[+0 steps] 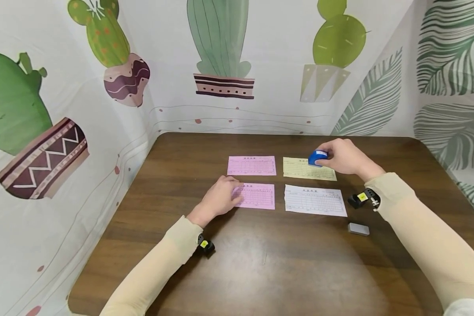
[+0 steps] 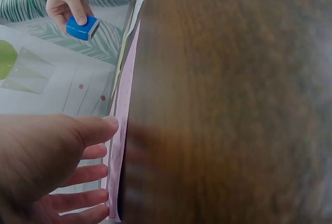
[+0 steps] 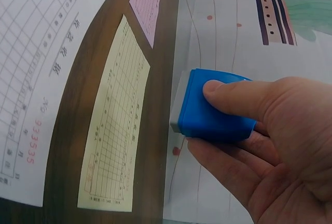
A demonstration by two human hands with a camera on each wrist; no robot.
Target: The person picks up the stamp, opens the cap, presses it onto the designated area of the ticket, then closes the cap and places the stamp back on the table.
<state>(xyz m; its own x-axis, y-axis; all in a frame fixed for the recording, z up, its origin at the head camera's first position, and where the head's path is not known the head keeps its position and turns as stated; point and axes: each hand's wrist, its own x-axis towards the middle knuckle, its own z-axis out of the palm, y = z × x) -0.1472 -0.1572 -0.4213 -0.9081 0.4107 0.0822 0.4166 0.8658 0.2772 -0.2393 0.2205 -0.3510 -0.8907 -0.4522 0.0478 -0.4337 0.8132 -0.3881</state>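
Observation:
My right hand (image 1: 345,156) pinches a blue hand stamp (image 3: 218,105) between thumb and fingers. In the right wrist view the stamp's grey base is raised clear of the yellow form (image 3: 111,125). From the head view the stamp overlaps that form's right part. My left hand (image 1: 221,195) lies over the left end of the nearer pink form (image 1: 258,196), its fingertips at the paper and the fingers loosely bent. In the left wrist view the thumb and fingers (image 2: 92,175) are spread apart along the pink sheet.
Another pink form (image 1: 251,166) lies behind the nearer one. A white form (image 1: 315,200) lies in front of the yellow one. A small grey block (image 1: 358,229) sits nearer on the brown table (image 1: 237,263). A cactus-print cloth (image 1: 276,52) hangs along the table's back edge.

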